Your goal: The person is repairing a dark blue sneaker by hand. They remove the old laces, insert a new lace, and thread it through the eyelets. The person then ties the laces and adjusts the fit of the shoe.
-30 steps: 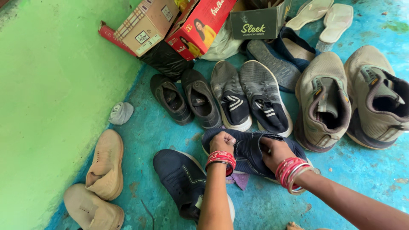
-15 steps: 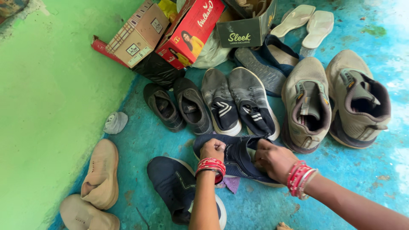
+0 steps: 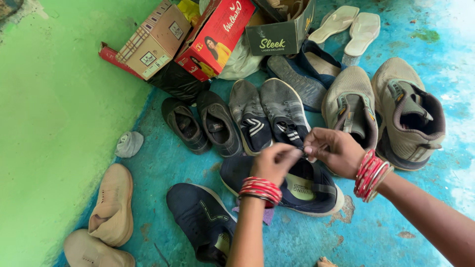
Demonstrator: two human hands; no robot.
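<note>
A navy sneaker with a pale insole lies on the blue floor below my hands. My left hand and my right hand meet just above its opening, fingertips pinched together on a thin dark lace or strap; the pinched piece is mostly hidden by my fingers. Red bangles sit on both wrists. The matching navy sneaker lies to the lower left, near my left forearm.
Grey-black sneakers, dark shoes and a beige high-top pair lie behind. Shoe boxes are stacked at the back, white sandals beside them. Tan shoes and a grey sock lie by the green wall.
Both hands have risen from the navy sneaker's opening and come together, fingertips now pinching above it. The camera has shifted slightly.
</note>
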